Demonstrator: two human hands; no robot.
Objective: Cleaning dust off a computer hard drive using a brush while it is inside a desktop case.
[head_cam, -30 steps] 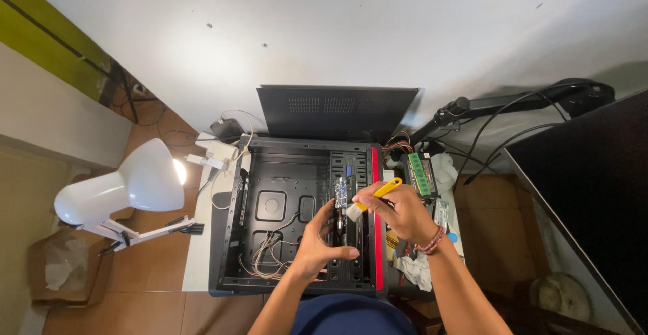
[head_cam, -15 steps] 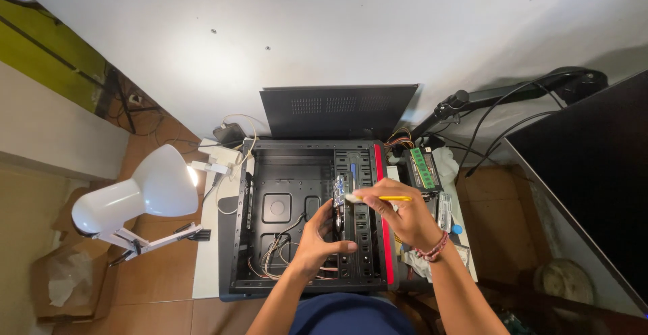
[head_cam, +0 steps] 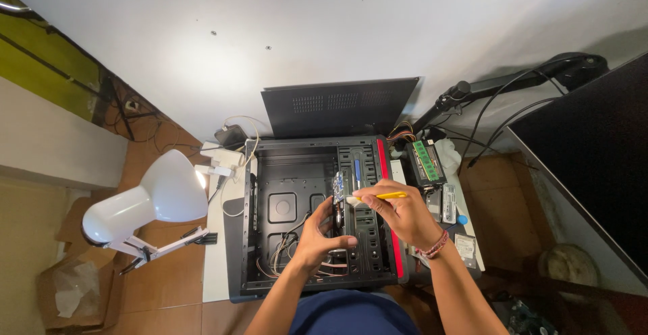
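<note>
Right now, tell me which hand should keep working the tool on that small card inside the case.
Probably the right hand: it grips the yellow-handled tool with its tip at the small card. The left hand is occupied steadying the parts inside the open computer case.

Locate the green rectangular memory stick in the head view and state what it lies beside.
The green rectangular memory stick lies right of the open black computer case, just beyond its red edge strip, above the right hand holding a yellow-handled tool.
</note>
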